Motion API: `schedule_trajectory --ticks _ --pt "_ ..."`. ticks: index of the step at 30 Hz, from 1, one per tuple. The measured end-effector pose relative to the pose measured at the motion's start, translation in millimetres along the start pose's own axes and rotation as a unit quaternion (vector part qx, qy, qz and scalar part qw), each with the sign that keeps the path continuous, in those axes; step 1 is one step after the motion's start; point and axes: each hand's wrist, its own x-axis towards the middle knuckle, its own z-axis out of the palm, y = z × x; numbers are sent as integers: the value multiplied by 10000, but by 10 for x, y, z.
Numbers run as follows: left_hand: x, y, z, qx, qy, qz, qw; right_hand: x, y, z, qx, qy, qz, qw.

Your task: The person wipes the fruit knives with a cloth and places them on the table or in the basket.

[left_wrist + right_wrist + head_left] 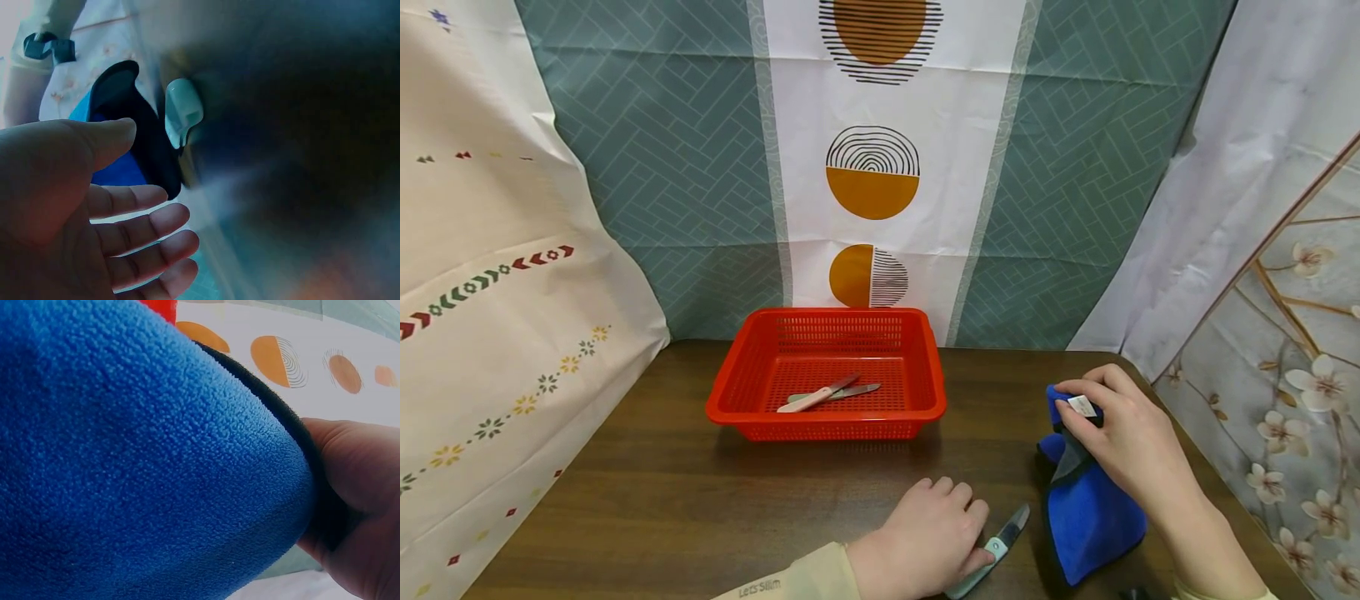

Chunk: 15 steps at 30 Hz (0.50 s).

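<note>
While the right hand (1131, 429) pinches a blue cloth (1097, 517) near its white label (1082, 406), at the lower right of the frame, I can tell from my remote seat that the rest drapes below; gripping the top edge probably leaves it loose. At bottom centre, the left hand (932, 537) pinches nothing, fingers extended and slightly apart, just beside a green-handled knife (997, 547). Its blade points toward upper right, its handle toward the hand, which I judge keeps the edge off the fingers. Mid-frame, a red basket (827, 417) holds a pink-handled knife (808, 401) crossed over a second knife (865, 389). The counter (647, 500) is dark and wood-grained; beyond hangs a green-and-white curtain (662, 150), with cream fabric (512, 333) left and floral fabric (1292, 467) right.
</note>
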Motion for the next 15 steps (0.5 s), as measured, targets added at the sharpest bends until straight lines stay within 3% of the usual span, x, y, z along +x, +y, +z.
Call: schedule_trajectory --ticks 6,15 --pt "36 5 52 -377 -397 49 9985 -19 19 20 -6 -9 -11 10000" --pt "97 61 118 -185 -730 30 9972 -31 33 37 -38 16 -6 10000"
